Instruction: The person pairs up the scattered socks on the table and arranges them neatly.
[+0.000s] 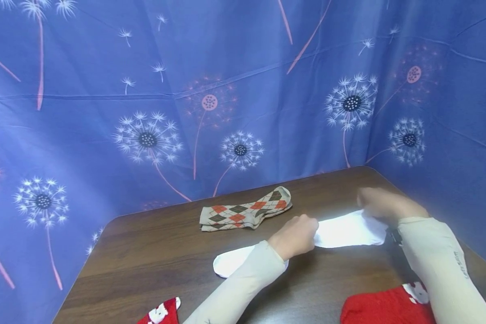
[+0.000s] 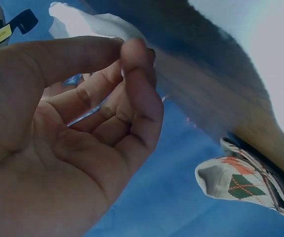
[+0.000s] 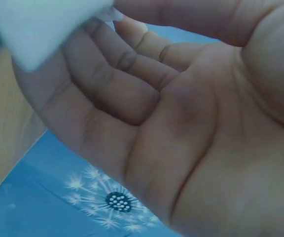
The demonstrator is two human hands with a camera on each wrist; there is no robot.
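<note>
A white sock (image 1: 344, 230) stretches between the two hands above the table in the head view. My left hand (image 1: 294, 237) pinches one end of it; in the left wrist view the thumb and index finger meet on the white cloth (image 2: 95, 23). The right hand (image 1: 382, 204), blurred, holds the other end. In the right wrist view, white fabric (image 3: 48, 24) lies between the thumb and fingers. Another white sock (image 1: 231, 262) rests on the table, partly hidden under the left forearm.
Behind the hands lies a pair of argyle socks (image 1: 245, 213) on the brown wooden table (image 1: 146, 252). Red socks with white figures lie near the front, one at left (image 1: 164, 314) and one at right (image 1: 382, 306), partly behind the right sleeve. A blue dandelion curtain (image 1: 267, 112) hangs along the table's back and right.
</note>
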